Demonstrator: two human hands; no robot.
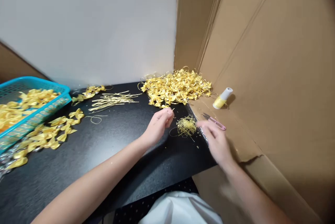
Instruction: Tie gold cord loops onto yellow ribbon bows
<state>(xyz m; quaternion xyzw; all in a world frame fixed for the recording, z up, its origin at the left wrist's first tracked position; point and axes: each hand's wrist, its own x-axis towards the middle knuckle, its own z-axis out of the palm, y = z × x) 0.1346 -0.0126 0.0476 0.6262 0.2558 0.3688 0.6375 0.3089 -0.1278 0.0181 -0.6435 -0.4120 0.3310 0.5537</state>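
Note:
My left hand (160,125) is closed in a pinch above the black table, in front of a heap of yellow ribbon bows (178,87). A short end of yellow cord (173,109) sticks out from its fingertips. To the right, my right hand (216,142) is over the table's edge, its fingers smeared by motion. Close to those fingers lies a tangled clump of yellow thread scraps (186,126). Pink-handled thread snips (218,124) rest on the cardboard just beyond that hand, blades pointing to the far left.
A blue basket (49,108) of yellow bows stands at the left, with loose bows (49,133) beside it. Cut yellow cords (112,100) lie in a bundle mid-table. A spool of yellow thread (222,99) stands on the cardboard (261,77) that walls the right side.

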